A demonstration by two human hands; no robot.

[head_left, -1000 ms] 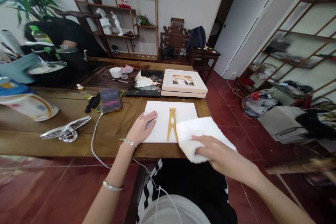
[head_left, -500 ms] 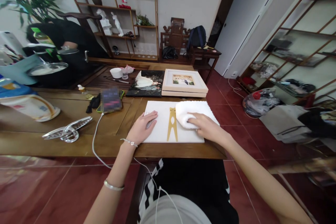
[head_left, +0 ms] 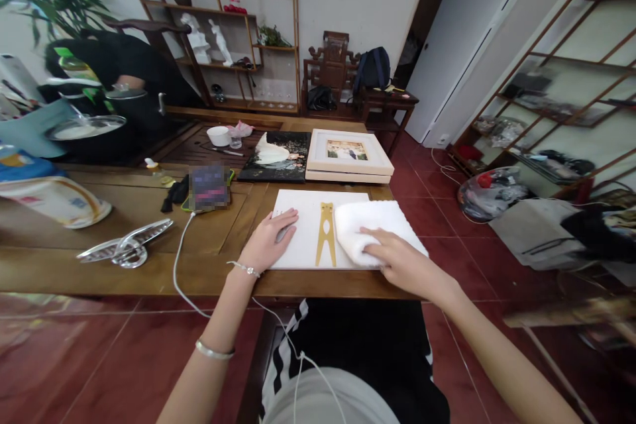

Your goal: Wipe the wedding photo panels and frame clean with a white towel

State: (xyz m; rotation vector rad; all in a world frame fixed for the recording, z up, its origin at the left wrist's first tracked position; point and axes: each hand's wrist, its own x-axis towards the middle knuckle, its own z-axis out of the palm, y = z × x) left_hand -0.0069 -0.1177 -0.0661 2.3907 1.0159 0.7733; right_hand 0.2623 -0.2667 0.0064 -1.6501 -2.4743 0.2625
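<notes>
A white board (head_left: 302, 252) lies flat near the table's front edge, with a gold A-shaped figure (head_left: 326, 213) down its middle; whether that is printed or separate I cannot tell. My left hand (head_left: 264, 242) rests on the board's left side, palm down and fingers stretched out. Under my right hand (head_left: 400, 258) is a folded white towel (head_left: 382, 215), gripped and pressed onto the right part of the board. The towel covers that part and reaches past the board's right edge.
Behind the board are a white picture frame (head_left: 372, 146) and a dark photo panel (head_left: 298, 169). To the left lie a phone (head_left: 209, 187) with a white cable (head_left: 177, 265), a silver metal object (head_left: 130, 248) and a plastic pack (head_left: 54, 199). A person in black (head_left: 139, 66) sits beyond.
My right hand has moved the towel toward me and slightly right over the board, uncovering some of its far right part. My left hand stays in place.
</notes>
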